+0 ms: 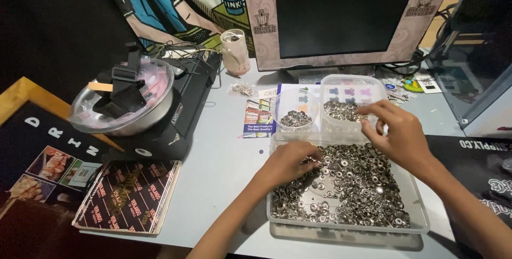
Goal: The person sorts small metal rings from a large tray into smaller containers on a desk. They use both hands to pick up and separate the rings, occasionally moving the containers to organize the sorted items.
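Rings [352,184] of shiny silver metal, small and round with a hole in the middle, lie heaped in a clear plastic tray [416,205] at the near edge of the pale bench [224,168], thick along the sides and thin in the middle, where the tray bottom shows through. The left hand [290,162] rests palm down on the heap at the tray's far left corner, fingers curled into the rings; whether it has any pinched I cannot tell. The right hand [397,131] hovers above the tray's far right part, fingers loosely bent with the tips drawn together, reaching toward a clear square tub [349,85] just behind the tray that holds more of the same rings. Beside that tub on the left stands a small round cup [296,110] with a smaller pile. Farther left sits a metal bowl [125,110] on a black box, and at the back a dark monitor [346,13] stands.
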